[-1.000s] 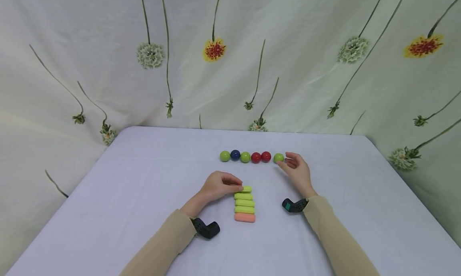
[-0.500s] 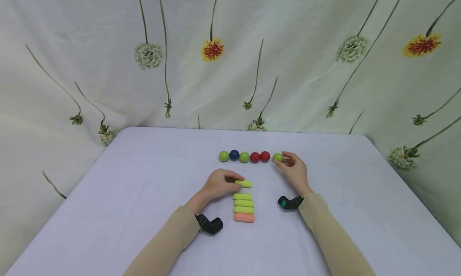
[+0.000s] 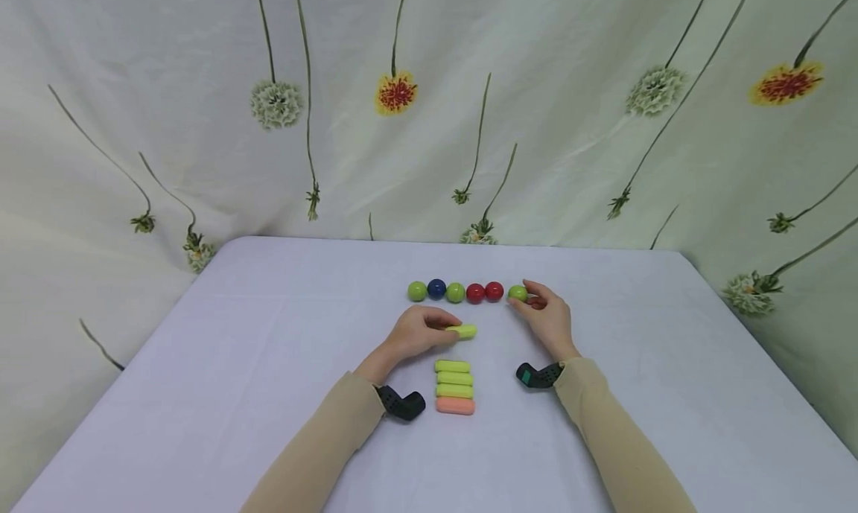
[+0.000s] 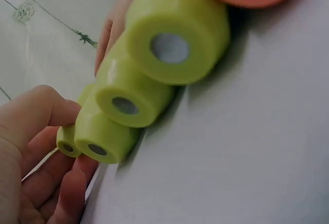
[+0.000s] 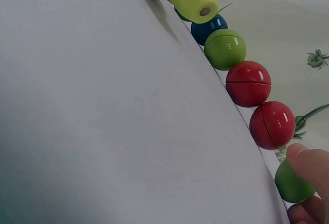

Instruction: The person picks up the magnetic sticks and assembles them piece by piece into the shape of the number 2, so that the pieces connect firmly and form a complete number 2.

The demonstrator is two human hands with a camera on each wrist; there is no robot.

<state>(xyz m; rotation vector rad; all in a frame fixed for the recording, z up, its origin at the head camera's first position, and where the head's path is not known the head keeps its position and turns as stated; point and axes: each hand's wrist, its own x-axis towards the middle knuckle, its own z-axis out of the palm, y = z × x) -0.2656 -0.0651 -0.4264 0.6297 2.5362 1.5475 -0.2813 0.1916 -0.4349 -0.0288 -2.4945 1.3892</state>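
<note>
Nearest us, two tan sleeves, the left (image 3: pixel 315 446) and the right (image 3: pixel 623 438), reached in over the worktop (image 3: pixel 188 394), which was covered in pale cloth. Just past the left cuff we saw a black wrist device (image 3: pixel 402 405), and to its right an orange stick (image 3: pixel 455 406) lying crosswise. Behind it, side by side in a close stack of rows, lay three yellow-green sticks (image 3: pixel 454 379); the left wrist view showed us grey centres in their round ends. Beyond these, the left hand (image 3: pixel 418 331) held a fourth yellow-green stick (image 3: pixel 467 331) pinched between thumb and fingers, its free end pointing right; we could not tell whether it touched the cloth. Slightly farther off, the right hand (image 3: pixel 551 322) had its thumb and fingers curled round a green ball (image 3: pixel 518 294) at the right end of a row, narrowed to the ball's width. Just beside that ball, running leftward, we found two red balls (image 3: pixel 494 291), a second green ball (image 3: pixel 455 292), a dark blue ball (image 3: pixel 436 289) and another green ball (image 3: pixel 417 291). Behind the worktop's far edge hung a whitish curtain (image 3: pixel 563 178) printed with long-stemmed flowers (image 3: pixel 396 93).
</note>
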